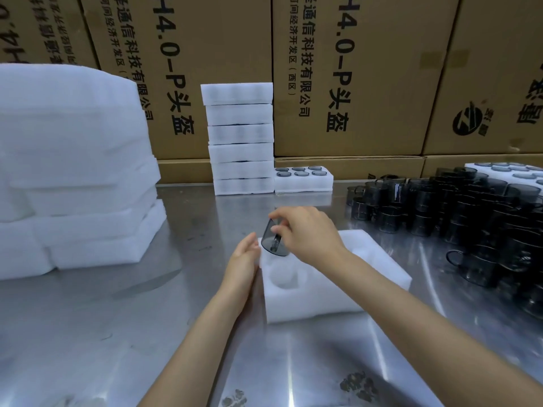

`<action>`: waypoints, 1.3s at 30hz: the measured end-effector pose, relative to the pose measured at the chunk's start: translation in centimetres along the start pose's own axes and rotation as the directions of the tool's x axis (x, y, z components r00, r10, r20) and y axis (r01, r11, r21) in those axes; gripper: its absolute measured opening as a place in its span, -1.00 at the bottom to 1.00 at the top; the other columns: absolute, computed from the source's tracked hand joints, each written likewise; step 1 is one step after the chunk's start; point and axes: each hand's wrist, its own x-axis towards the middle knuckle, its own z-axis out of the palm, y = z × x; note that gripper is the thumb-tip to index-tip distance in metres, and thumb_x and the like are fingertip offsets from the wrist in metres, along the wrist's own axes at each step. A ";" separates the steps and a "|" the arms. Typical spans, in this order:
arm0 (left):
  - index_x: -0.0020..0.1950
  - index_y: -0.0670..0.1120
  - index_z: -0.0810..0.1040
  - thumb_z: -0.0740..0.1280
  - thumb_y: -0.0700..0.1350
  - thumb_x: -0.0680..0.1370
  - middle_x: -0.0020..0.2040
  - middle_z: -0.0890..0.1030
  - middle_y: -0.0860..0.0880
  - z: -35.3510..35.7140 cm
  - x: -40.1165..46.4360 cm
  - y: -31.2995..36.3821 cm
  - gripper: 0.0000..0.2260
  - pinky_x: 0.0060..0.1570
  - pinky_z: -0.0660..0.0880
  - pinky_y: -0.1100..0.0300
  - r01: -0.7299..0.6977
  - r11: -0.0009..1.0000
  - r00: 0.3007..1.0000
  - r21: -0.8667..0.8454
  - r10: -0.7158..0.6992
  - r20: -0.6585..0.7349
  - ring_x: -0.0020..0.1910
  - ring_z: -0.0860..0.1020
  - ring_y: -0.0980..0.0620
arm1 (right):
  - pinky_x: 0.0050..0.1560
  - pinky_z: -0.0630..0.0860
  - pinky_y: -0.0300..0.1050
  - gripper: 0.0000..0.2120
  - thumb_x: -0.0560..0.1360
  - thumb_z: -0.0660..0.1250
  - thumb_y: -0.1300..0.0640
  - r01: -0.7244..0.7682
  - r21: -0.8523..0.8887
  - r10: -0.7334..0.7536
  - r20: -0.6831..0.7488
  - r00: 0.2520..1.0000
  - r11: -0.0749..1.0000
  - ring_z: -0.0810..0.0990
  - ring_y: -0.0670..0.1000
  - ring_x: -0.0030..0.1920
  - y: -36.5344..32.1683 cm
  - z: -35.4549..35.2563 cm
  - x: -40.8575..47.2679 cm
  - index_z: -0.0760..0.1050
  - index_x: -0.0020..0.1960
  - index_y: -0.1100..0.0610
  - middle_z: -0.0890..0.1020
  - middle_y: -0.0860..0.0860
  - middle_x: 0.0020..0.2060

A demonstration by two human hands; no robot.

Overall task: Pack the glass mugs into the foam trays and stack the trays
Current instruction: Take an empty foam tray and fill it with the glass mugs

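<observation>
The left hand [245, 261] lies flat, fingers straight, against the left edge of the foam tray [320, 298]. Over the tray's far-left corner, the right hand [305, 230] pinches a tilted smoky mug [271, 240]. Entering its pocket crooked, the mug could jam or slip free.

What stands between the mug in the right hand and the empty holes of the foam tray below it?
Nothing visible. The right hand holds the mug tilted just above the foam tray, whose near hole is empty. The left hand rests against the tray's left side, outside the holes.
</observation>
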 end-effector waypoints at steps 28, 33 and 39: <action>0.43 -0.17 0.34 0.14 -0.33 0.60 0.32 0.50 -0.13 0.2 -0.3 0.0 -0.61 0.35 0.35 0.06 -0.090 0.985 0.996 0.146 0.086 0.033 0.29 0.48 -0.04 | -0.14 0.43 -0.09 -0.80 0.54 0.23 0.06 0.045 -0.126 -0.031 0.117 0.993 0.991 0.56 0.10 0.06 0.3 1.7 -0.1 0.58 0.10 -0.06 0.66 -0.05 -0.01; 0.47 -0.07 0.29 0.10 -0.21 0.65 0.45 0.30 0.07 -0.7 -0.7 0.7 -0.63 0.22 0.11 0.54 -0.366 0.863 0.931 0.348 0.331 0.156 0.41 0.23 0.21 | 0.31 0.33 -0.05 -0.60 0.61 0.05 0.11 0.033 0.042 -0.035 0.045 0.998 0.999 0.31 -0.06 0.38 3.1 0.2 -0.6 0.35 0.42 -0.07 0.39 -0.17 0.40; 0.47 0.16 0.00 -0.16 0.05 0.55 0.46 0.01 0.33 -2.1 -0.1 0.4 -0.54 0.43 -0.21 0.32 -0.579 0.418 0.815 0.700 0.304 0.492 0.46 -0.11 0.37 | 0.50 0.03 -0.08 -0.53 0.63 -0.02 0.11 0.063 0.076 -0.086 0.357 0.930 0.995 -0.02 -0.19 0.51 5.5 0.5 -2.1 0.08 0.54 -0.07 0.04 -0.24 0.51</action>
